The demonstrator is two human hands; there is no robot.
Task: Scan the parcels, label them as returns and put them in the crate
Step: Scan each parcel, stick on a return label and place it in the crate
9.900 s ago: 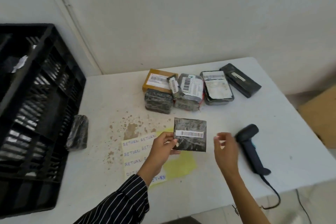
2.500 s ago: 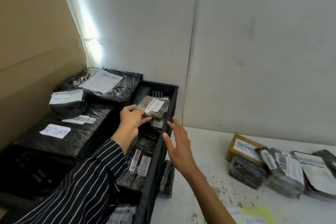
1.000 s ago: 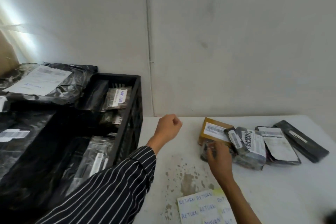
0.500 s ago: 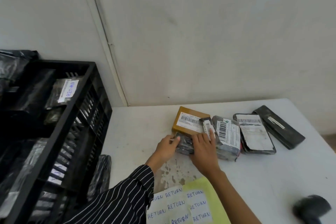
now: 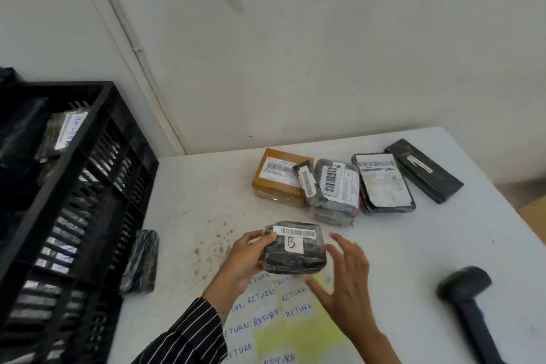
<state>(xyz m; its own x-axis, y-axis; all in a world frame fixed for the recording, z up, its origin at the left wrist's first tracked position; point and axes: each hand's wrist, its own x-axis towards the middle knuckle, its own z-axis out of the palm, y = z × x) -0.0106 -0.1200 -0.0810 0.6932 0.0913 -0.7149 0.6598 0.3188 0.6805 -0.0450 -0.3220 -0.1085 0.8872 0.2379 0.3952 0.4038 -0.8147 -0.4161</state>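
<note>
My left hand (image 5: 244,263) grips a small black wrapped parcel (image 5: 295,254) by its left side, above the table. The parcel shows a barcode strip and a white tag marked "B". Just to its right my right hand (image 5: 344,284) hovers with straight, spread fingers and holds nothing. Beneath both hands lies a yellow sheet of handwritten RETURN labels (image 5: 274,319). The black barcode scanner (image 5: 469,301) lies on the table at the lower right. The black crate (image 5: 97,186) stands at the left, with labelled parcels inside.
Several unscanned parcels sit in a row at the back of the white table (image 5: 206,186): a brown box (image 5: 277,177), grey wrapped packs (image 5: 336,189), a flat pack (image 5: 384,183) and a long black one (image 5: 422,170). One black parcel (image 5: 140,263) leans by the crate.
My left hand has lifted the small black parcel from the pile toward me. My right hand has let go of it and opened. The view has swung right, away from the crate.
</note>
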